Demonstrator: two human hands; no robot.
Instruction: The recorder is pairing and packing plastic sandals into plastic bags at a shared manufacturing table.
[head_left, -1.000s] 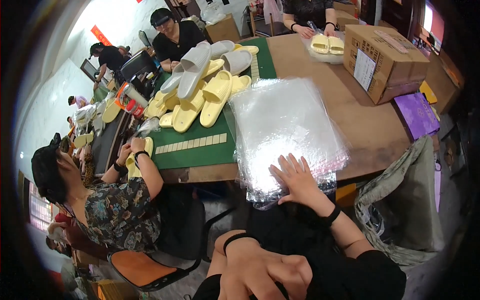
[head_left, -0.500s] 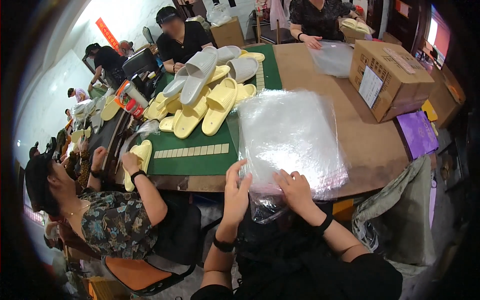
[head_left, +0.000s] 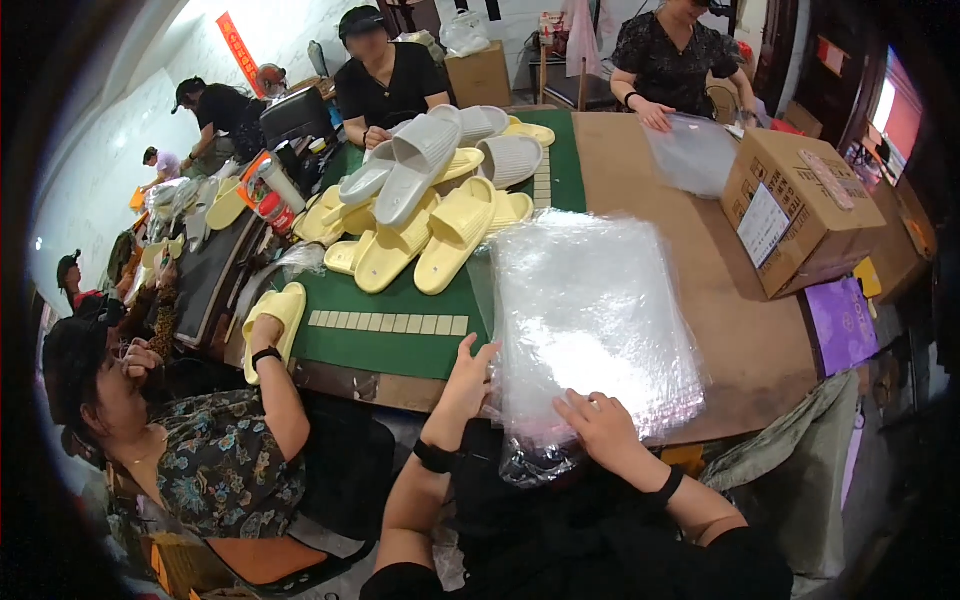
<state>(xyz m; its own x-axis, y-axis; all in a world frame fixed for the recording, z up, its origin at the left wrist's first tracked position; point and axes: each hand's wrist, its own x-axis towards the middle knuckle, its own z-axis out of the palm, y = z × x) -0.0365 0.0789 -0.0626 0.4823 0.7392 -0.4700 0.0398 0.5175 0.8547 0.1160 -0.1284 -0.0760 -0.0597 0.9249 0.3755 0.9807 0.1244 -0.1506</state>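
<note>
A stack of clear plastic bags [head_left: 580, 290] lies on the table in front of me, its surface glaring with reflected light. My left hand [head_left: 468, 380] stands at the stack's left edge, fingers extended and apart, the thumb side toward the bags. Flat on the lower part of the stack rests my right hand [head_left: 603, 428], its fingers stretched out. Neither hand visibly grips a bag. Beyond my left hand, yellow slippers [head_left: 455, 235] and grey slippers [head_left: 420, 165] are heaped on a green mat [head_left: 370, 350].
A cardboard box [head_left: 800, 210] stands at the right, beside a purple packet [head_left: 840, 325]. At my left, a co-worker has a hand in a yellow slipper [head_left: 275, 325]. Across the table, another person's hand touches clear bags [head_left: 695, 155]. A row of pale tiles [head_left: 388, 322] lies on the mat.
The view has shifted, so the table sits lower in it. My hands stay by the bags. The left co-worker's raised hand has moved toward their face; the far person's other hand has lowered.
</note>
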